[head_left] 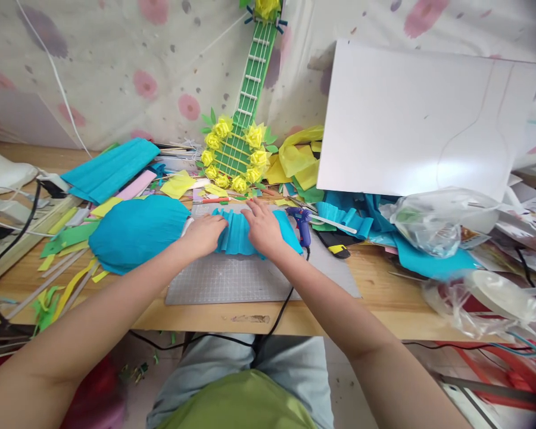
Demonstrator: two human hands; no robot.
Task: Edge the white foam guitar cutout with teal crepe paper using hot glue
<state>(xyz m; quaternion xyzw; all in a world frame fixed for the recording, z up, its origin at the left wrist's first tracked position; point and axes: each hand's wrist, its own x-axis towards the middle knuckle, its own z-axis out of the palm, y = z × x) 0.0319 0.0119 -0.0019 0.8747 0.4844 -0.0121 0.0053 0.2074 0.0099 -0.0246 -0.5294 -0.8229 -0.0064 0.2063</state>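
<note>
A strip of blue crepe paper [236,233], gathered into folds, lies across the grey cutting mat [223,283]. My left hand [204,233] is at its left end, fingers bent together on the paper's edge. Over its right part rests my right hand [263,226], fingers spread flat on the folds. A rounded, blue-covered piece [138,233] lies just left of my left hand. The blue glue gun [301,223] with a white stick is right of my right hand, by the strip's right end.
Behind the mat stands a green paper guitar [234,149] with yellow flowers. A white board [411,119] with a drawn outline leans at the right above plastic bags [429,220]. Paper scraps [71,241] lie at the left. A black cable [286,304] crosses the table's front edge.
</note>
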